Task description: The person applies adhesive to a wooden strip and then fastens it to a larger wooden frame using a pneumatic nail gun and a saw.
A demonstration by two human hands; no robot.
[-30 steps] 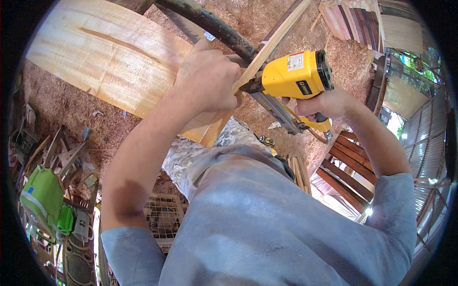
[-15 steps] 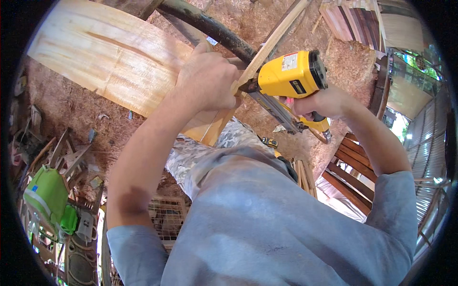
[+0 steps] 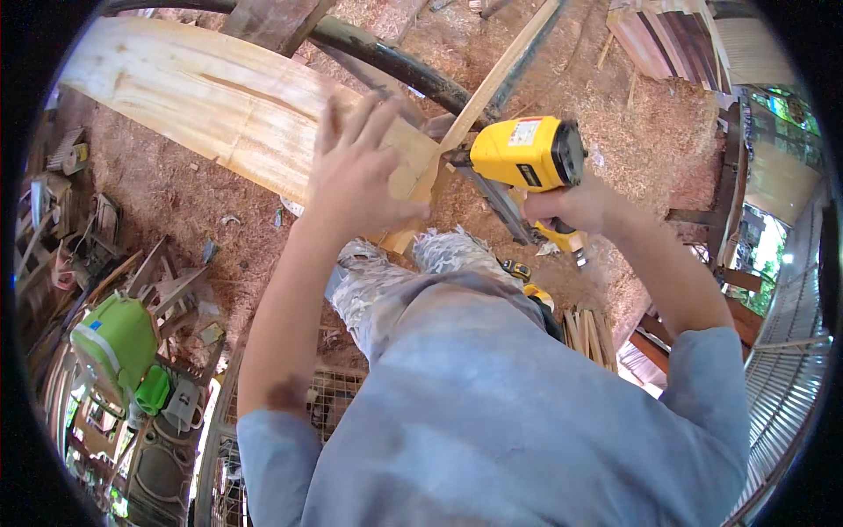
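Right hand (image 3: 575,206): fingers wrapped round the handle of a yellow nail gun (image 3: 518,155), nose beside a narrow wooden strip (image 3: 500,77); contact unclear. Left hand (image 3: 358,183): blurred, fingers spread, nothing gripped, over the near end of a pale board (image 3: 198,95); touch unclear. Beyond: dark pipe (image 3: 386,61), sawdust-strewn floor (image 3: 162,180).

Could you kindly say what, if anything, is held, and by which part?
The right hand holds the yellow nail gun by its handle; the left hand holds nothing.
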